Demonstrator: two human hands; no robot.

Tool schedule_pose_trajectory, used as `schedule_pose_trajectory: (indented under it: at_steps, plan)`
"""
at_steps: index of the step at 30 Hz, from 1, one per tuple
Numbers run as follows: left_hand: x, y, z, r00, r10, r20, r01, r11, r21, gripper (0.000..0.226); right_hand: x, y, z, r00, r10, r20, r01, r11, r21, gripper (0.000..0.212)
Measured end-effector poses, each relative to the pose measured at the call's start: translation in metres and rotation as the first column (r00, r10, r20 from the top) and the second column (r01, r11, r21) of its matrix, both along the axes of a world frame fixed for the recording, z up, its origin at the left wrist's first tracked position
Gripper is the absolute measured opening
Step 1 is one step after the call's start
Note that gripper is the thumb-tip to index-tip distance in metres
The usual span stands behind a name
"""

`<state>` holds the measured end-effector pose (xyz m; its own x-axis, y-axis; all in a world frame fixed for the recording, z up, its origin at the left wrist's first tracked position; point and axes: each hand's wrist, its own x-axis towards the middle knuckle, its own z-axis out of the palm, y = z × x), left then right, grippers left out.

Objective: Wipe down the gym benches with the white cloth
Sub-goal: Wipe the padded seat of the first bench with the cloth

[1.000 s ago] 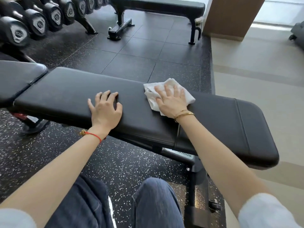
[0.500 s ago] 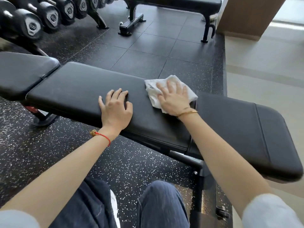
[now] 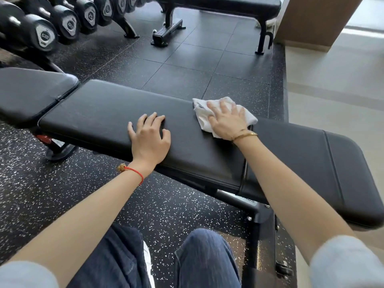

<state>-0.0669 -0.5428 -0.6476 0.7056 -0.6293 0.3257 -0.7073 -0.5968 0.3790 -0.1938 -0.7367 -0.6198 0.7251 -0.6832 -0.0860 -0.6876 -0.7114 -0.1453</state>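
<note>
A black padded gym bench [image 3: 99, 119] runs across the view in front of me. A crumpled white cloth [image 3: 202, 116] lies on its far edge, near the gap between the long pad and the right pad. My right hand [image 3: 225, 119] presses flat on the cloth with its fingers spread. My left hand [image 3: 148, 138] rests palm down on the long pad, fingers slightly bent, holding nothing. It lies apart from the cloth, to its left.
Another bench pad [image 3: 31, 92] adjoins at the left. A second black bench [image 3: 224, 5] stands at the back. A rack of dumbbells [image 3: 45, 34] fills the upper left. A wooden column [image 3: 311, 19] rises at the upper right. My knees [image 3: 205, 258] are below the bench.
My right hand has slid the cloth slightly along the far edge of the pad. My left hand stays in place on the pad. The view has shifted a little.
</note>
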Motion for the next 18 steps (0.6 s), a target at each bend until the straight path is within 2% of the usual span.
schedule_pose_trajectory:
  at_steps: [3,6,9,11,16,18]
  plan:
    - [0.000,0.000,0.001,1.000,0.004,-0.004,-0.004,1.000,0.013,0.045,-0.006,0.034,-0.006,0.992,0.128,-0.001,-0.128,0.992,-0.022,0.053]
    - [-0.001,0.001,0.002,1.000,-0.006,-0.007,0.006,0.999,0.033,0.046,-0.045,0.077,-0.009,0.957,0.288,0.018,-0.287,0.956,-0.055,0.054]
    - [-0.001,0.003,0.002,1.000,-0.017,-0.008,0.018,0.999,0.046,0.048,-0.095,0.101,-0.010,0.939,0.342,0.032,-0.339,0.937,-0.087,0.057]
    - [-0.003,0.003,0.003,1.000,-0.019,-0.018,0.020,0.998,0.060,0.049,-0.114,0.085,-0.010,0.959,0.283,0.022,-0.279,0.955,-0.102,0.054]
    - [-0.011,0.001,0.006,0.998,-0.014,-0.059,0.019,0.996,0.085,0.048,-0.093,0.022,0.003,0.998,-0.063,0.004,0.063,0.998,0.013,0.053]
    - [-0.019,-0.002,0.009,0.995,-0.028,-0.099,0.036,0.996,0.077,0.047,-0.087,0.029,0.002,0.997,-0.071,-0.004,0.071,0.997,0.017,0.053]
